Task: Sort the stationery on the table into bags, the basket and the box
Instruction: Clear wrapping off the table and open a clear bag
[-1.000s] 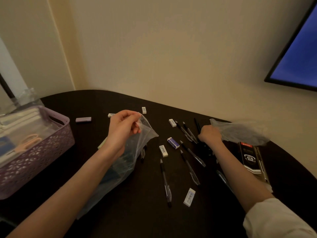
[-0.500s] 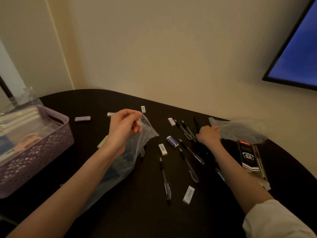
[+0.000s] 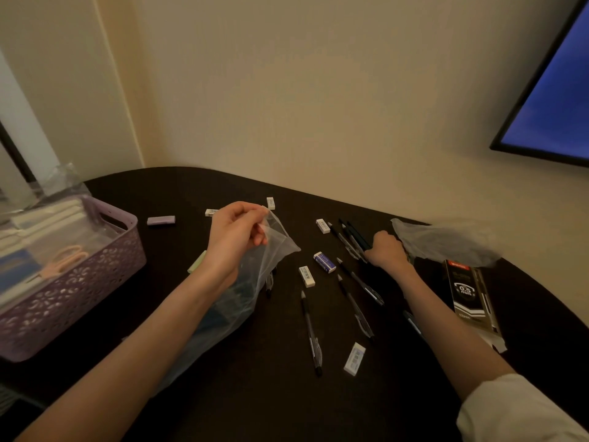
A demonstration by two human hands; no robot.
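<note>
- Table (image 3: 255,406), dark, carries everything I see.
- Basket (image 3: 105,266), purple, sits at its left edge with scissors (image 3: 63,260) inside.
- Bag (image 3: 267,250), clear, hangs from my left hand (image 3: 236,237), whose fingers pinch its rim.
- Second bag (image 3: 446,240) lies crumpled at far right, box (image 3: 470,296) just in front.
- My right hand (image 3: 387,250) is curled round black pens (image 3: 353,237).
- More pens (image 3: 310,333) and erasers (image 3: 324,261) lie scattered between my arms.
</note>
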